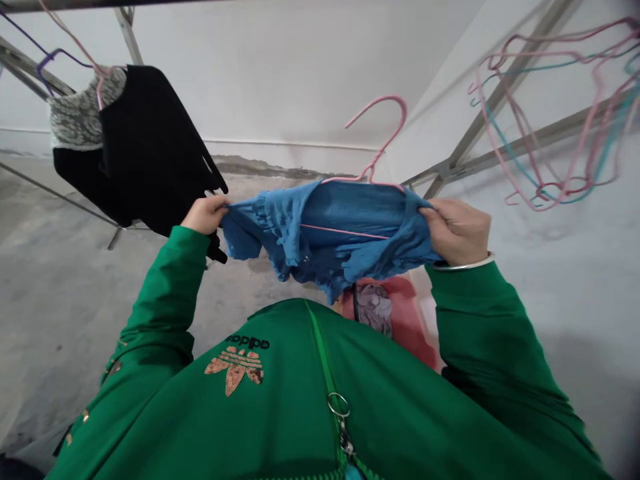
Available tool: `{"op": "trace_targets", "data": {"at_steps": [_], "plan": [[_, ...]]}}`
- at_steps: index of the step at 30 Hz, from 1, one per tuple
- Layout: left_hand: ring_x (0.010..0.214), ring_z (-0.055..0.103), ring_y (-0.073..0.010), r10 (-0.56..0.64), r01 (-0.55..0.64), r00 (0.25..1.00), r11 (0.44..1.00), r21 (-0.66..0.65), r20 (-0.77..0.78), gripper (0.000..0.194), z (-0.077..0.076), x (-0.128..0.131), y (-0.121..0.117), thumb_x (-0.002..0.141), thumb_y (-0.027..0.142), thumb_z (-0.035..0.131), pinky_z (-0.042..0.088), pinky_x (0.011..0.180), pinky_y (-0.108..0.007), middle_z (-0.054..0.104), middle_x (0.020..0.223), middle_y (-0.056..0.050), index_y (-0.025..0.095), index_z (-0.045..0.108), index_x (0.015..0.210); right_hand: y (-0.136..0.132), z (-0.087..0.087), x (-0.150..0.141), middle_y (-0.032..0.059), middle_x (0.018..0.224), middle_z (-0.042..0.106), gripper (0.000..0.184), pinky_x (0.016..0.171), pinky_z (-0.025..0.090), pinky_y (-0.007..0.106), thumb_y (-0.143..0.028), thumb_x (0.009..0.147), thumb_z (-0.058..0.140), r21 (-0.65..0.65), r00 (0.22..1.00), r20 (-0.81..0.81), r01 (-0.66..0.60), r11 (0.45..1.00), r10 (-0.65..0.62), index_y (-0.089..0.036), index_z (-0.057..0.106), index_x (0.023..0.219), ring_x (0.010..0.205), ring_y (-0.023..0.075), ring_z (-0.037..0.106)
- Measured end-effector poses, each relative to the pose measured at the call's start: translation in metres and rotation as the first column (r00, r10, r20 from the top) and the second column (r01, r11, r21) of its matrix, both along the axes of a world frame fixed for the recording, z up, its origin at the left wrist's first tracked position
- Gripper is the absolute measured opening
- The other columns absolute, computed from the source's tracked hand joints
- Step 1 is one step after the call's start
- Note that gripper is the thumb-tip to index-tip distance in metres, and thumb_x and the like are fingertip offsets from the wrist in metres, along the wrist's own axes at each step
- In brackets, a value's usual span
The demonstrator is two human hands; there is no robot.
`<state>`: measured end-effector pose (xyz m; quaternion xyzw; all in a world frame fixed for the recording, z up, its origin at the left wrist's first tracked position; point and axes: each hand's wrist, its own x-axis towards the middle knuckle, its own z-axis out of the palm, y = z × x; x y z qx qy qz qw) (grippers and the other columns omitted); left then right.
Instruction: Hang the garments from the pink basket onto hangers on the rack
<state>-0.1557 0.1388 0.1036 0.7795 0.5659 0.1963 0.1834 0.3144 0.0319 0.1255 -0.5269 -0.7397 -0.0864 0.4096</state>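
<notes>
Holding the blue ruffled top spread on a pink clothes hanger before our green Adidas jacket, we pinch one end between the fingers of our left hand and the other end in our right hand.

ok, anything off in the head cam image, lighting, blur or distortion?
Head view: soft light, only faint shadows on the white wall; pink and teal wire hangers look smeared; wide-angle stretch toward the edges. Also head view: black garment with grey patterned collar shows little fold detail; blue ruffled cloth garment reads clearer.
</notes>
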Motion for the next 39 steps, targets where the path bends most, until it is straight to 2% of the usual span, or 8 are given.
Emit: {"op": "trace_targets", "data": {"at_steps": [3,7,11,15,24,29,34,39], "plan": [[0.088,0.062,-0.0207,-0.043,0.047,0.998,0.995,0.093,-0.044,0.031,0.025,-0.001,-0.004,0.079,0.029,0.047,0.050,0.086,-0.033,0.065,0.096,-0.009,0.017,0.067,0.099,0.000,0.002,0.001,0.0063,0.070,0.067,0.034,0.062,0.049,0.035,-0.045,0.093,0.042,-0.040,0.999,-0.017,0.036,0.999,-0.037,-0.025,0.068,0.083,0.065,0.0201,0.063],[0.119,0.052,-0.0266,-0.167,0.192,0.980,0.929,0.315,-0.104,0.050,0.051,0.043,-0.017,0.081,0.042,0.054,0.044,0.099,-0.036,0.052,0.128,-0.013,0.019,0.056,0.126,0.007,0.003,-0.003,0.0075,0.075,0.068,0.040,0.065,0.050,0.034,-0.046,0.094,0.040,-0.045,0.999,0.040,-0.021,0.999,0.023,-0.020,0.069,0.085,0.071,0.0199,0.065],[0.104,0.057,-0.0253,-0.303,0.353,0.929,0.898,0.264,-0.213,0.040,0.045,0.101,-0.020,0.089,0.041,0.042,0.047,0.088,-0.037,0.060,0.107,-0.011,0.016,0.059,0.116,0.015,0.006,-0.007,0.0078,0.082,0.068,0.045,0.071,0.050,0.032,-0.046,0.097,0.034,-0.106,0.993,0.091,-0.062,0.992,0.071,-0.018,0.069,0.090,0.079,0.0185,0.065],[0.082,0.059,-0.0217,-0.209,0.286,0.947,0.893,0.347,-0.243,0.036,0.033,0.126,-0.014,0.092,0.034,0.031,0.046,0.073,-0.031,0.060,0.086,-0.011,0.013,0.060,0.097,0.018,0.010,-0.010,0.0048,0.083,0.067,0.048,0.074,0.049,0.030,-0.048,0.099,0.031,-0.108,0.993,0.093,-0.063,0.992,0.073,-0.018,0.068,0.093,0.081,0.0159,0.064],[0.078,0.053,-0.0159,-0.113,0.225,0.965,0.820,0.526,-0.238,0.030,0.066,0.108,-0.005,0.091,0.029,0.036,0.046,0.076,-0.029,0.059,0.083,-0.008,0.010,0.059,0.096,0.036,0.013,0.036,0.0124,0.100,0.068,0.053,0.086,0.048,0.042,-0.056,0.095,0.038,-0.177,0.948,0.311,-0.009,0.984,0.065,-0.013,0.065,0.109,0.100,0.0259,0.062],[0.072,0.051,-0.0129,-0.033,0.118,0.989,0.764,0.635,-0.145,0.026,0.076,0.067,-0.004,0.088,0.027,0.041,0.046,0.071,-0.026,0.059,0.079,-0.004,0.011,0.061,0.092,0.012,0.013,0.075,0.0187,0.115,0.063,0.075,0.093,0.048,0.051,-0.066,0.084,0.051,-0.192,0.979,0.201,0.071,0.979,-0.032,-0.007,0.051,0.130,0.108,0.0309,0.059],[0.070,0.051,-0.0119,-0.069,0.207,0.970,0.736,0.644,-0.233,0.030,0.076,0.057,-0.001,0.089,0.028,0.037,0.047,0.068,-0.026,0.058,0.076,-0.004,0.010,0.061,0.090,0.002,0.017,0.040,0.0184,0.135,0.051,0.071,0.111,0.036,0.047,-0.061,0.087,0.051,-0.094,0.990,0.121,-0.054,0.994,0.065,-0.015,0.043,0.140,0.128,0.0284,0.047],[0.075,0.056,-0.0144,-0.236,0.367,0.929,0.700,0.613,-0.286,0.036,0.071,0.063,-0.009,0.096,0.035,0.032,0.050,0.069,-0.028,0.062,0.080,-0.006,0.013,0.060,0.091,0.010,0.011,-0.004,0.0156,0.114,0.066,0.055,0.096,0.050,0.047,-0.060,0.091,0.040,-0.338,0.953,0.043,-0.269,0.902,0.301,-0.016,0.062,0.116,0.107,0.0278,0.062]]}}
